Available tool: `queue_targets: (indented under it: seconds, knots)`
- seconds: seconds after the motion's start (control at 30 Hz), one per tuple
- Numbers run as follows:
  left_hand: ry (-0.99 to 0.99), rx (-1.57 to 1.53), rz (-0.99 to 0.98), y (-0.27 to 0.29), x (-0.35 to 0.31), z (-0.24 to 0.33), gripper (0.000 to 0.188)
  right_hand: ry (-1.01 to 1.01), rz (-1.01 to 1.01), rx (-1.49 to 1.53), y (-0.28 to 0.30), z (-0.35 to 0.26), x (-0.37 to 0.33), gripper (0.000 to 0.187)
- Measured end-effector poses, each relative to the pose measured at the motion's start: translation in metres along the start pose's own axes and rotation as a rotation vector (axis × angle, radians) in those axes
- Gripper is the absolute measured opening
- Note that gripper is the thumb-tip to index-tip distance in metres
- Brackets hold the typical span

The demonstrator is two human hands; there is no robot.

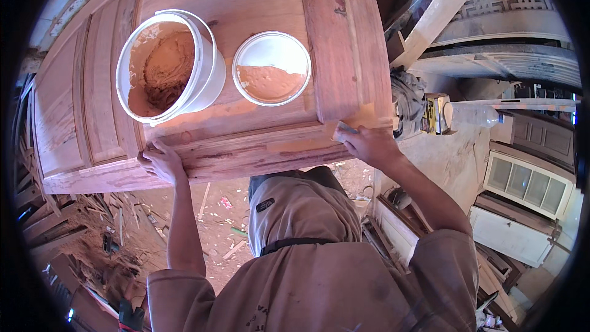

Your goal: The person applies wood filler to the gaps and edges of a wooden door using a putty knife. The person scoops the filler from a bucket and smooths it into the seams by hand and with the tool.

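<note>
A reddish wooden panel door [258, 0] lies flat in front of me. My right hand [373, 146] is closed on a small putty knife [346, 130], its blade at a patch of orange filler [362, 117] on the door's near right part. Toward the left, my left hand [163, 161] rests on the near edge, fingers bent and apart, holding no tool. Between the hands, the edge strip carries a smear of filler. A white bucket [212, 80] of orange filler stands on the door, and beside it lies a round white lid [270, 99] with more filler.
Wood scraps [92, 246] and shavings litter the ground at the left. A dark cloth [409, 95], a yellow box [435, 114] and a clear plastic bottle [479, 114] sit past the door's right end. Farther right are a white glazed frame [525, 181] and a white panel [510, 233].
</note>
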State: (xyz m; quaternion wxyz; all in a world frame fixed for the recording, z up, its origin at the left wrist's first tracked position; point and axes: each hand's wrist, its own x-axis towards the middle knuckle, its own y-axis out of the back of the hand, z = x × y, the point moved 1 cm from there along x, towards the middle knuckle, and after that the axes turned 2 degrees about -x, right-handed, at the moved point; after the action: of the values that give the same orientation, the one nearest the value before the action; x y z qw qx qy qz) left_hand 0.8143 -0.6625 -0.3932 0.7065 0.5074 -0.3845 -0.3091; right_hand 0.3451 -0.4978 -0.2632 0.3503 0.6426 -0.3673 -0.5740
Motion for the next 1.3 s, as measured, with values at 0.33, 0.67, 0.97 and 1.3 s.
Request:
queue_targets:
  seconds: [0.33,0.67,0.97,1.3]
  knots:
    - [0.041,-0.068,-0.031,0.001,0.000,0.000,0.060,-0.131,-0.166,0.094,0.005,0.061,-0.028,0.033]
    - [0.011,-0.044,-0.030,-0.002,-0.001,-0.001,0.063,-0.538,0.166,1.556,-0.035,0.053,-0.081,0.046]
    - [-0.029,-0.070,0.017,-0.003,0.001,-0.004,0.058,-0.632,0.498,2.622,-0.084,-0.064,-0.115,0.029]
    - [-0.205,-0.371,-0.031,-0.010,0.003,-0.040,0.058,-0.776,0.661,1.970,-0.084,-0.060,-0.131,0.042]
